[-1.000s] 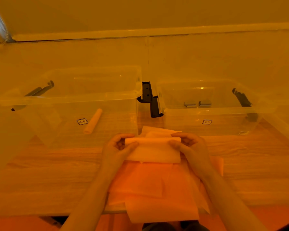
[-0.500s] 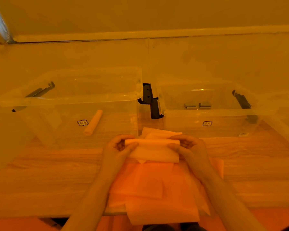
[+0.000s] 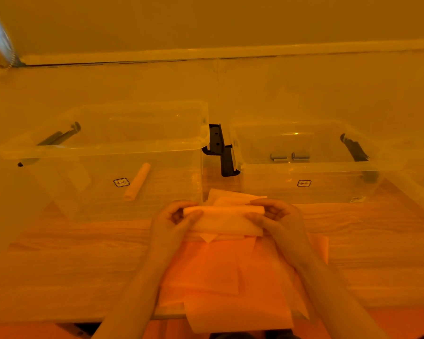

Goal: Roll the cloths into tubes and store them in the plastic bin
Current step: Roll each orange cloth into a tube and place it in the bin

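Halfway through rolling a cloth, both hands on the ends

The left hand and right hand each pinch one end of the cloth, fingers curled over the rolled part and thumbs underneath, which I'd guess keeps the tube even across its width while it's turned. It sits just above the table, right in front of the gap between the two bins, with a flap not yet rolled hanging toward the person. Under it is the pile of flat cloths, so the next one is right there. One finished roll already lies in the left bin, so that's probably where this one goes too. The right bin has no cloth in it that I can see.
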